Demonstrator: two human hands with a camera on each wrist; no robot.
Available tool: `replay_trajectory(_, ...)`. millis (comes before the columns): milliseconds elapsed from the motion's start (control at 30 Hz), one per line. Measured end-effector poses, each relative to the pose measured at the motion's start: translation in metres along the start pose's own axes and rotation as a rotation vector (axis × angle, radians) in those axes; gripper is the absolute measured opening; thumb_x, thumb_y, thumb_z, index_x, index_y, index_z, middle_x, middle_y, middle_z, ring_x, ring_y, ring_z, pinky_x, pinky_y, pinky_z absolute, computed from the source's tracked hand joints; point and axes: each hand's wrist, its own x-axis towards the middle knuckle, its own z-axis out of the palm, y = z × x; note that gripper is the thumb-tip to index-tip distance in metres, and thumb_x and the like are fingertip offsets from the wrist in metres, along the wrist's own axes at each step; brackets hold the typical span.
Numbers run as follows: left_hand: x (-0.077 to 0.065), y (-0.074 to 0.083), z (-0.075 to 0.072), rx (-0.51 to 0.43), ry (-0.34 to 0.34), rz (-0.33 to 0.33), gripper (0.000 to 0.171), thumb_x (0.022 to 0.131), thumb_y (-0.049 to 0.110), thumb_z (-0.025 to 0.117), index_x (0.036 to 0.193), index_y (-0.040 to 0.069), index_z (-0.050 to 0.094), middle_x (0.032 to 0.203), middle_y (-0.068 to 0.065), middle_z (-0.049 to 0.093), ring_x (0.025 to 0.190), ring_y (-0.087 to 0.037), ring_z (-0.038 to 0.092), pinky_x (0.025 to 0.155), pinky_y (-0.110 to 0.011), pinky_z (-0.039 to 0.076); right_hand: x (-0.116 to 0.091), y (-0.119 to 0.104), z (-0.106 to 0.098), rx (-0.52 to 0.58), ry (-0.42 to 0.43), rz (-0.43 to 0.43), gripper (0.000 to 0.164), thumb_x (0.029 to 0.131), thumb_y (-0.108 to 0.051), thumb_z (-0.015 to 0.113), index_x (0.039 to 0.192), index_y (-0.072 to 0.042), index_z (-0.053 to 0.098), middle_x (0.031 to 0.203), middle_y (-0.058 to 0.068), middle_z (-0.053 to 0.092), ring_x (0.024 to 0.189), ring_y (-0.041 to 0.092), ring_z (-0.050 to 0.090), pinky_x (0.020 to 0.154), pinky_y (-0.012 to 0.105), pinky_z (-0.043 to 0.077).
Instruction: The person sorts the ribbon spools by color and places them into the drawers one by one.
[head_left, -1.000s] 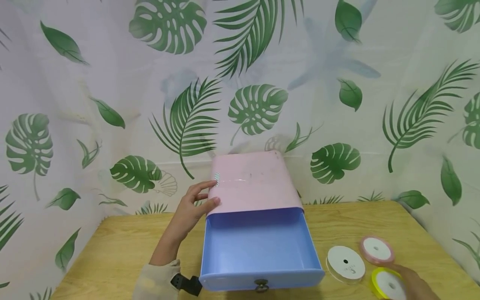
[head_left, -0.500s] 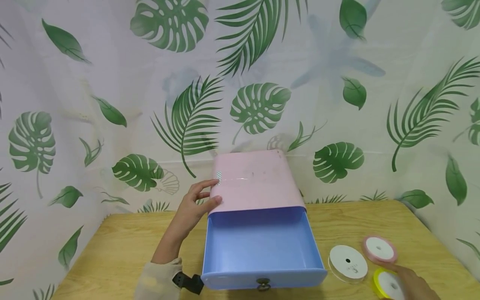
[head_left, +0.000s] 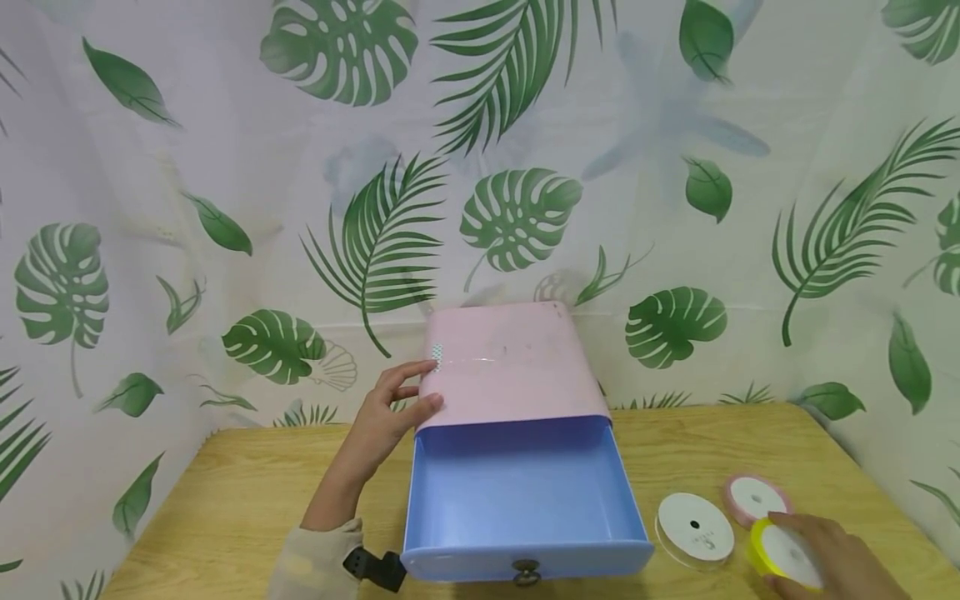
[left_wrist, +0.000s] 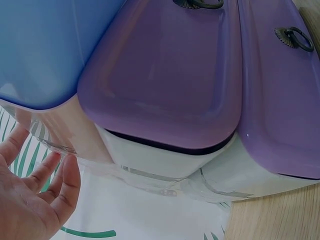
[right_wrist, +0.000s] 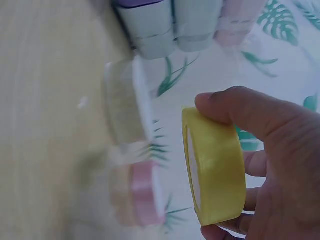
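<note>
My left hand (head_left: 378, 429) rests its fingertips and thumb against the left side of a pink-topped drawer unit (head_left: 517, 358). The unit's light blue top drawer (head_left: 457, 562) is pulled out, with nothing inside. My right hand (head_left: 847, 554) pinches a spool of yellow ribbon (right_wrist: 217, 165) by its rim, thumb on one side and fingers on the other. In the right wrist view this spool stands on edge, raised off the table. Near it on the table lie a pink ribbon spool (head_left: 756, 497) and a larger white spool (head_left: 696, 528).
Below the blue drawer, the left wrist view shows two purple drawers (left_wrist: 165, 75), both pushed in, with dark ring pulls (left_wrist: 295, 39). A leaf-patterned cloth (head_left: 517, 217) hangs behind the wooden table (head_left: 247, 492).
My right hand has closed on the yellow ribbon spool and picked it up, shifting it slightly and tilting it. The left hand stays at the unit's side.
</note>
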Motion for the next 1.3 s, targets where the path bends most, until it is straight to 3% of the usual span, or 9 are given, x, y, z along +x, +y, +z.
replay_trajectory(100,0.000,0.000,0.000,0.003,0.003,0.001,0.052,0.089,0.033,0.066,0.138,0.025,0.051,0.151,-0.004,0.033,0.131,-0.033,0.040,0.093,-0.045,0.050,0.000,-0.011,-0.014,-0.003,0.042,-0.021,0.066,0.070,-0.034,0.081,0.118,0.003,0.057,0.109,0.034,0.057,0.089,0.044,0.058,0.073,0.060,0.049)
replay_trajectory(333,-0.001,-0.001,-0.001,0.003,0.008,0.004,0.052,0.089,0.032,0.066,0.138,0.025,0.051,0.151,-0.004,0.033,0.131,-0.033,0.040,0.093,-0.046,0.050,-0.002,-0.035,-0.042,0.049,0.353,-0.234,0.065,0.057,-0.025,0.090,0.111,-0.001,0.061,0.107,0.021,0.062,0.093,0.028,0.055,0.067,0.037,0.043)
replay_trajectory(433,-0.001,-0.002,-0.001,0.004,0.012,0.003,0.052,0.089,0.032,0.066,0.138,0.025,0.051,0.151,-0.004,0.033,0.132,-0.033,0.039,0.093,-0.046,0.050,0.002,-0.047,-0.054,0.076,0.423,-0.296,0.067,0.056,-0.025,0.090,0.112,-0.001,0.062,0.109,0.017,0.062,0.103,0.007,0.045,0.083,0.022,0.038)
replay_trajectory(500,-0.002,-0.002,-0.001,0.006,0.014,0.004,0.052,0.089,0.032,0.066,0.138,0.025,0.052,0.151,-0.004,0.033,0.132,-0.033,0.039,0.093,-0.046,0.050,0.005,-0.054,-0.063,0.104,0.453,-0.343,0.070,0.056,-0.024,0.090,0.115,0.000,0.062,0.111,0.017,0.062,0.108,-0.002,0.038,0.091,0.011,0.027)
replay_trajectory(567,-0.002,-0.001,0.000,0.004,0.015,0.004,0.052,0.089,0.032,0.066,0.138,0.025,0.052,0.151,-0.004,0.033,0.132,-0.033,0.039,0.093,-0.046,0.050,0.006,-0.061,-0.072,0.125,0.463,-0.362,0.072,0.057,-0.023,0.090,0.118,0.000,0.061,0.115,0.015,0.060,0.109,-0.005,0.033,0.089,0.001,0.015)
replay_trajectory(733,-0.001,-0.001,0.001,0.003,0.020,0.002,0.052,0.088,0.032,0.066,0.138,0.025,0.052,0.151,-0.005,0.033,0.130,-0.033,0.040,0.093,-0.046,0.050,0.005,-0.080,-0.094,0.161,0.407,-0.328,0.075,0.061,-0.022,0.090,0.127,-0.006,0.057,0.124,0.010,0.053,0.111,0.008,0.035,0.078,0.007,0.024)
replay_trajectory(967,-0.001,-0.002,0.003,0.010,0.028,-0.006,0.052,0.088,0.030,0.067,0.137,0.025,0.053,0.151,-0.005,0.033,0.129,-0.033,0.042,0.093,-0.047,0.050,0.011,-0.105,-0.110,0.232,0.404,-0.359,0.082,0.060,-0.021,0.091,0.133,-0.015,0.055,0.127,0.005,0.053,0.113,-0.010,0.030,0.085,0.004,0.022)
replay_trajectory(1133,-0.001,-0.001,0.004,0.010,0.025,-0.006,0.052,0.088,0.030,0.066,0.138,0.025,0.052,0.151,-0.005,0.033,0.129,-0.033,0.042,0.093,-0.047,0.050,0.016,-0.124,-0.115,0.232,0.441,-0.430,0.085,0.056,-0.023,0.093,0.132,-0.020,0.055,0.125,-0.005,0.056,0.113,-0.010,0.035,0.089,0.003,0.022)
replay_trajectory(1300,-0.001,-0.001,0.003,0.009,0.025,0.000,0.052,0.088,0.032,0.066,0.138,0.025,0.052,0.151,-0.005,0.034,0.130,-0.033,0.041,0.093,-0.047,0.050,0.021,-0.149,-0.121,0.278,0.368,-0.474,0.082,0.063,-0.025,0.090,0.135,-0.022,0.051,0.128,-0.005,0.055,0.113,-0.009,0.039,0.090,0.003,0.027)
